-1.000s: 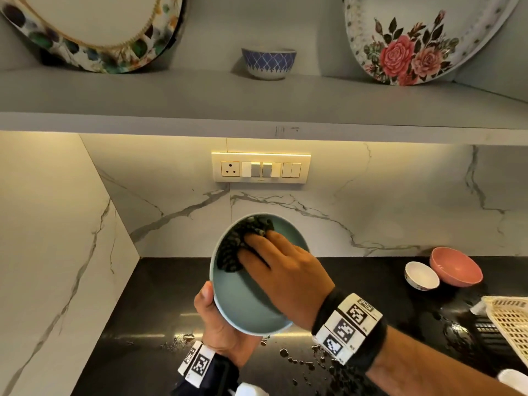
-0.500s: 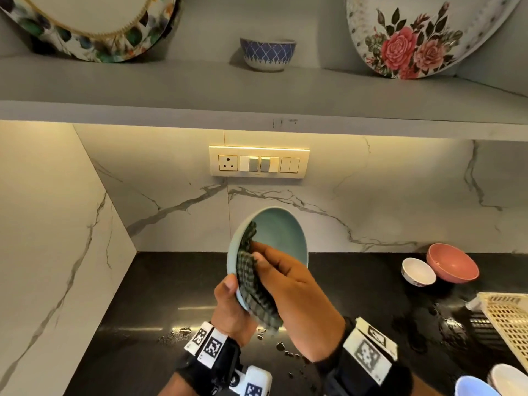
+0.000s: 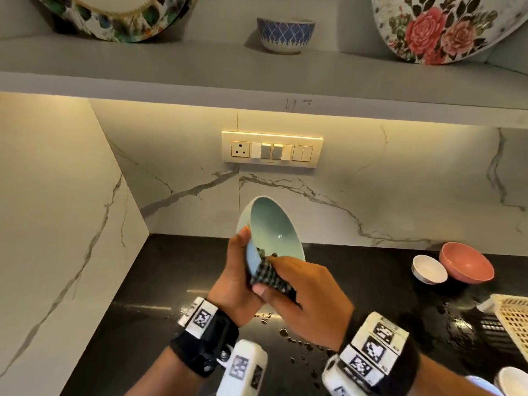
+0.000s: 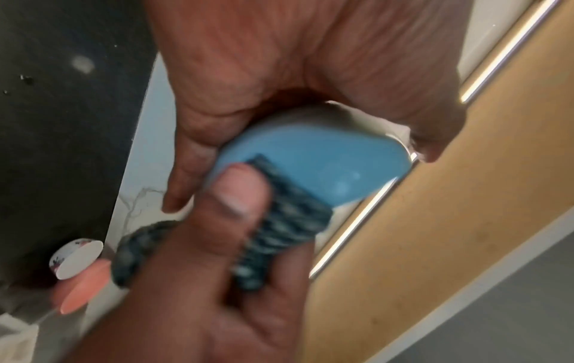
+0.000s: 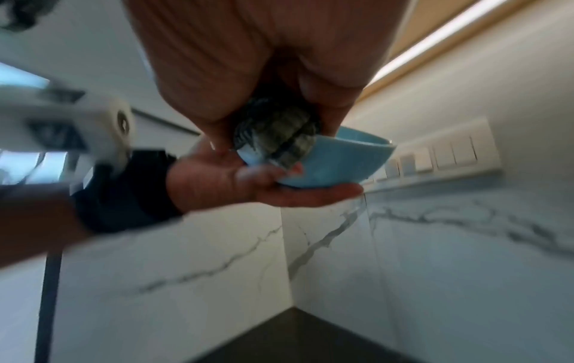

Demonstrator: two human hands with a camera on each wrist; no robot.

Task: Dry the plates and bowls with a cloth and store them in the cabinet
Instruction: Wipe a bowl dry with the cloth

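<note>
- Bowl (image 3: pixel 273 228), pale blue, held in the air over the dark counter (image 3: pixel 160 284), tipped on edge with its hollow facing to the right and toward the holder.
- Left hand (image 3: pixel 234 284) cups the bowl from below and behind; fingers curl round the outer wall, thumb laid along the near rim.
- Right hand (image 3: pixel 308 295) pinches a dark checked cloth (image 3: pixel 268 274) over the lower rim of the bowl: thumb presses the cloth on the outer wall, fingers go behind it on the inner side.
- Cloth is folded across the rim, so that it touches both faces of the bowl, between the two hands.
- Water drops (image 3: pixel 297 342) lie on the counter just below the right wrist.
- Pink bowl (image 3: pixel 467 265) and small white bowl (image 3: pixel 428 270) stand touching each other, well apart to the right of the hands.
- Cream basket (image 3: pixel 511 321) sits nearer, at the right edge.
- Shelf (image 3: pixel 200 67) above the hands carries a blue patterned bowl (image 3: pixel 285 34) between two flowered plates leaning on the wall.
</note>
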